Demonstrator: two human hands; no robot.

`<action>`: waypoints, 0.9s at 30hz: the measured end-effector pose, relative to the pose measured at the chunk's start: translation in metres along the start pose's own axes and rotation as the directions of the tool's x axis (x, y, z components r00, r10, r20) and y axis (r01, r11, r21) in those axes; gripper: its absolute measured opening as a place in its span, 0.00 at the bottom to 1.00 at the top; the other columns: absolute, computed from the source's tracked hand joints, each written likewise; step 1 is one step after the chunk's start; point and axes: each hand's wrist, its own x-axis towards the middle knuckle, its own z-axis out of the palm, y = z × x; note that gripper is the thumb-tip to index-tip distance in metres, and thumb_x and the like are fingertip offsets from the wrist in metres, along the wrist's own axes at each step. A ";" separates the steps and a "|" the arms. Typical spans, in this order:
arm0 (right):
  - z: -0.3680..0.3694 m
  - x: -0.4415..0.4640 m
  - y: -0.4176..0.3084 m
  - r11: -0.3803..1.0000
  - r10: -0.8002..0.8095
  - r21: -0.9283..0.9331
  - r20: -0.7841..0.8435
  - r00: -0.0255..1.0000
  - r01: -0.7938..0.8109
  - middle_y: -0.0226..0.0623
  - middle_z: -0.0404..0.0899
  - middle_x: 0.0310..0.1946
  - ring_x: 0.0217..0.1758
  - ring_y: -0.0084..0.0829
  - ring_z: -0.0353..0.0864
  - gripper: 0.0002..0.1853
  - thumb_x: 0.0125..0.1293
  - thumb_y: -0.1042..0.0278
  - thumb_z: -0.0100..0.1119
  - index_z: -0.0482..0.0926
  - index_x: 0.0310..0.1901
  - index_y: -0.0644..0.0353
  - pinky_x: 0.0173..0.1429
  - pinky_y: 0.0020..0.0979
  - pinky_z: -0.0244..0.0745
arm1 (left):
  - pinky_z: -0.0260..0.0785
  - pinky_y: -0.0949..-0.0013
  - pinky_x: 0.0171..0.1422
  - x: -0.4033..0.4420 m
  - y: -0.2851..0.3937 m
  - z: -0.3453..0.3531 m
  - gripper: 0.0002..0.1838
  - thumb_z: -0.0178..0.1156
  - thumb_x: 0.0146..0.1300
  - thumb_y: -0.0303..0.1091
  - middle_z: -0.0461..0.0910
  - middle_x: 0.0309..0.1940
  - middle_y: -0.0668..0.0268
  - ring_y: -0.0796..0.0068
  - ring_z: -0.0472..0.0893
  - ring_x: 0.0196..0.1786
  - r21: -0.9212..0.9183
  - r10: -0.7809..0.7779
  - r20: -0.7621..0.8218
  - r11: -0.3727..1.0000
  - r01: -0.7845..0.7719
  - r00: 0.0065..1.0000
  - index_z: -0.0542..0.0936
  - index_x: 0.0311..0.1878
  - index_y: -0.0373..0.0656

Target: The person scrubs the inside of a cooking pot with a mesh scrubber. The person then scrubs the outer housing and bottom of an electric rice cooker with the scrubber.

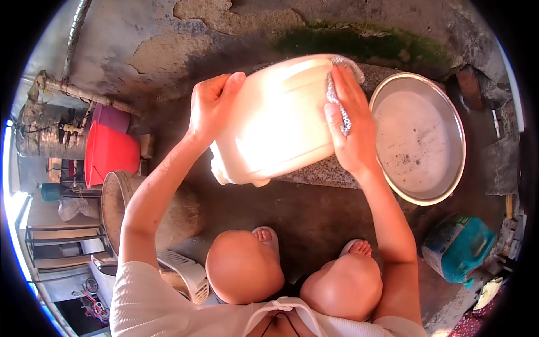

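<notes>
A large cream-coloured plastic container point(281, 118) is held up in front of me, tilted and brightly lit. My left hand point(216, 104) grips its left side, thumb on top. On the container's right side, my right hand point(352, 118) presses a silvery scrubbing cloth point(339, 104) against the surface, fingers together over it. Just right of that hand stands a round metal basin point(461, 140) of cloudy, sudsy water. Beneath the container, part of a speckled stone slab point(323, 173) shows.
A teal plastic jug point(457, 247) stands at the lower right. Red bucket point(112, 154) and large round drum point(115, 196) are at the left. Near my knees lies a white plastic basket point(188, 275). A stained wall point(247, 28) runs behind the slab.
</notes>
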 end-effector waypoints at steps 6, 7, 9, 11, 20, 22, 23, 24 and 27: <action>-0.003 -0.013 -0.024 0.920 -0.143 -0.367 0.014 0.990 0.138 0.46 0.66 0.63 0.69 0.45 0.61 0.26 0.66 0.58 0.49 0.67 0.64 0.62 0.70 0.46 0.56 | 0.62 0.72 0.26 0.005 0.003 0.034 0.21 0.55 0.66 0.46 0.69 0.15 0.66 0.82 0.65 0.21 0.006 0.074 -0.102 0.997 -0.074 0.992 0.77 0.29 0.35; 0.008 -0.020 -0.038 0.863 -0.259 -0.413 0.137 0.956 0.293 0.43 0.68 0.62 0.68 0.42 0.63 0.26 0.66 0.58 0.48 0.68 0.63 0.60 0.70 0.44 0.55 | 0.62 0.72 0.27 0.007 0.003 0.034 0.21 0.55 0.66 0.46 0.69 0.15 0.65 0.81 0.66 0.21 0.031 0.077 -0.091 0.997 -0.074 0.993 0.78 0.29 0.35; 0.018 -0.031 -0.044 0.788 -0.381 -0.405 0.269 0.885 0.463 0.37 0.70 0.61 0.64 0.38 0.67 0.24 0.66 0.56 0.46 0.71 0.61 0.57 0.69 0.41 0.54 | 0.63 0.72 0.27 0.008 0.001 0.029 0.20 0.55 0.66 0.46 0.70 0.15 0.63 0.80 0.67 0.20 0.084 0.077 -0.066 0.994 -0.071 0.995 0.79 0.30 0.35; 0.007 -0.024 -0.028 0.791 -0.414 -0.396 0.217 0.884 0.467 0.34 0.71 0.58 0.57 0.35 0.70 0.23 0.67 0.54 0.44 0.73 0.59 0.55 0.65 0.40 0.57 | 0.63 0.72 0.27 0.006 0.000 0.026 0.20 0.54 0.66 0.46 0.70 0.15 0.62 0.79 0.68 0.19 0.056 0.068 -0.068 0.996 -0.065 0.995 0.79 0.30 0.36; -0.033 0.052 -0.012 0.822 -0.138 0.554 -0.027 0.990 0.130 0.39 0.74 0.51 0.55 0.33 0.73 0.20 0.72 0.56 0.42 0.74 0.50 0.65 0.61 0.34 0.64 | 0.62 0.66 0.23 -0.003 0.001 0.025 0.16 0.55 0.65 0.42 0.71 0.14 0.58 0.59 0.72 0.17 0.160 0.192 -0.030 0.970 -0.185 0.981 0.80 0.28 0.40; -0.019 0.063 -0.044 0.801 -0.469 -0.257 0.292 0.834 0.540 0.34 0.74 0.39 0.43 0.33 0.74 0.10 0.65 0.61 0.51 0.76 0.40 0.58 0.50 0.34 0.67 | 0.63 0.64 0.23 -0.003 0.000 0.028 0.15 0.56 0.65 0.42 0.72 0.13 0.58 0.57 0.72 0.17 0.151 0.229 -0.069 0.964 -0.217 0.971 0.81 0.28 0.41; 0.000 0.063 -0.050 0.696 -0.546 -0.329 0.335 0.768 0.638 0.31 0.72 0.35 0.40 0.31 0.72 0.09 0.62 0.61 0.52 0.76 0.35 0.56 0.47 0.33 0.66 | 0.63 0.64 0.23 -0.004 -0.001 0.029 0.15 0.56 0.65 0.42 0.72 0.13 0.58 0.57 0.72 0.17 0.159 0.242 -0.080 0.961 -0.227 0.967 0.81 0.28 0.41; 0.018 0.061 -0.050 0.578 -0.607 -0.390 0.382 0.697 0.717 0.28 0.70 0.30 0.37 0.29 0.70 0.08 0.59 0.60 0.54 0.77 0.31 0.53 0.43 0.32 0.66 | 0.63 0.64 0.23 -0.005 -0.004 0.030 0.15 0.56 0.64 0.41 0.72 0.13 0.58 0.57 0.72 0.17 0.168 0.253 -0.086 0.957 -0.236 0.964 0.81 0.28 0.42; 0.021 0.069 -0.040 0.505 -0.708 -0.413 0.304 0.637 0.758 0.26 0.70 0.28 0.35 0.25 0.70 0.08 0.56 0.58 0.57 0.74 0.26 0.51 0.37 0.30 0.67 | 0.63 0.63 0.22 -0.008 -0.014 0.028 0.14 0.57 0.64 0.42 0.71 0.12 0.59 0.57 0.72 0.16 0.150 0.296 -0.090 0.948 -0.281 0.951 0.81 0.28 0.44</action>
